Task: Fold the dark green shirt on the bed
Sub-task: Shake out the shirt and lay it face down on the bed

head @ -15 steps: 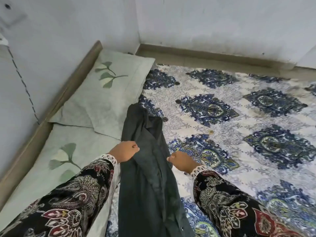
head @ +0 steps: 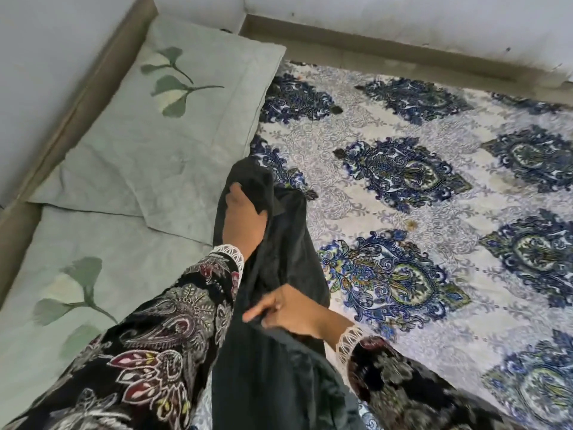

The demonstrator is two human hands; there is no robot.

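The dark green shirt lies bunched in a long narrow strip from the bottom edge up toward the pillows, over the patterned bed sheet. My left hand reaches along the strip and grips the cloth near its far end, fingers curled into the fabric. My right hand sits lower on the strip, pinching a fold at its middle with one finger pointing left. Both forearms wear black paisley sleeves with white lace cuffs. The shirt's near end runs out of view at the bottom.
Two pale green pillows with leaf prints lie on the left, the far pillow overlapping the near pillow. A brown bed frame runs along the grey walls. The blue-and-white sheet spreads flat to the right.
My left hand has slid forward along the shirt to its far end. My right hand has moved left onto the shirt's middle and taken a fold.
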